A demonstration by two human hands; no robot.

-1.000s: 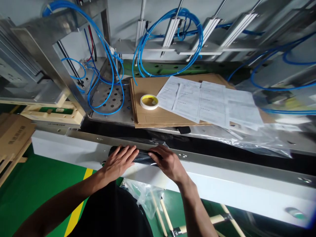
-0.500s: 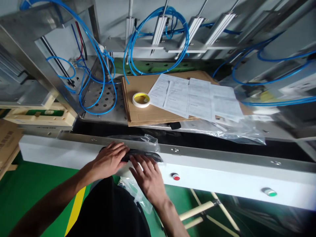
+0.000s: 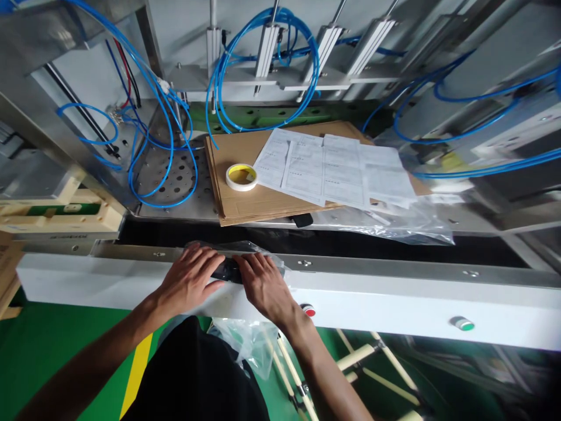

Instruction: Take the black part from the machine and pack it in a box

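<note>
A black part in a clear plastic bag [image 3: 228, 268] lies on the white front rail [image 3: 394, 304] of the machine. My left hand [image 3: 190, 278] rests flat on its left end, fingers stretched out. The fingers of my right hand [image 3: 263, 283] lie flat over its right end. Most of the black part is hidden under both hands; only a short dark stretch shows between them.
Behind the rail runs a dark belt channel [image 3: 394, 248]. Further back lie cardboard sheets [image 3: 245, 199] with a tape roll [image 3: 241, 176] and printed papers [image 3: 333, 169]. Blue hoses [image 3: 263, 70] hang above. A red button [image 3: 309, 310] and green button [image 3: 463, 323] sit on the rail.
My right hand has moved up from the rail's front face onto the bagged black part. The left hand stays on it. The view has shifted right.
</note>
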